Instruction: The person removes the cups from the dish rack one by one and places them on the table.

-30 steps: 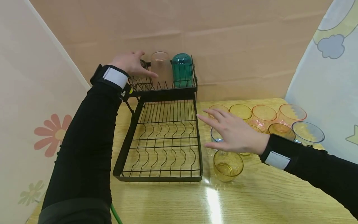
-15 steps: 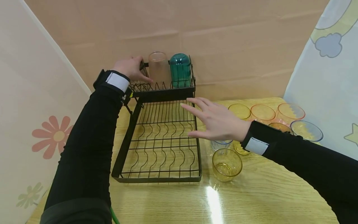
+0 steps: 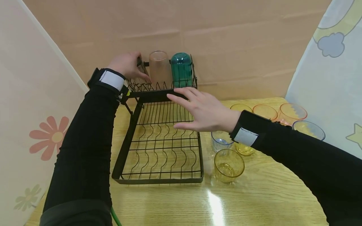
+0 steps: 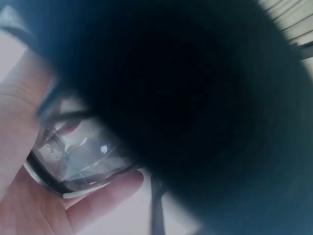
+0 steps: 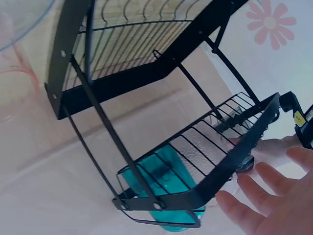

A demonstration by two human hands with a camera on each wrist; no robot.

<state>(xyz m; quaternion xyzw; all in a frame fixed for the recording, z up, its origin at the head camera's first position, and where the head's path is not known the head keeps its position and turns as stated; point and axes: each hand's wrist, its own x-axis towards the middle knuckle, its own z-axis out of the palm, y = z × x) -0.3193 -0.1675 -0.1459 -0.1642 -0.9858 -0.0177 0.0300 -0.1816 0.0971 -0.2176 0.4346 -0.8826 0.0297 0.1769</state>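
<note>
At the back left my left hand [image 3: 125, 66] grips a clear, grey-tinted glass [image 4: 80, 159] at the upper tier of the black wire dish rack [image 3: 161, 181]. Fingers curl around the glass in the left wrist view, where a dark blur covers much of the picture. Beside it on that tier stand a pale pink ribbed glass [image 3: 159, 69] and a teal glass [image 3: 181, 70], both upside down. My right hand [image 3: 203, 111] is held out over the right side of the rack, fingers spread and holding nothing, below the teal glass in the head view.
Right of the rack, a yellow glass [image 3: 229, 168] and a blue-rimmed glass [image 3: 221, 144] stand upright. Several more tinted glasses stand behind my right forearm, including one with an orange rim [image 3: 265, 112]. Patterned panels flank the wooden table [image 3: 254, 201].
My right hand has moved left and up, from above the upright glasses to over the rack. The left hand's fingers have closed in on the grey-tinted glass at the rack's left end.
</note>
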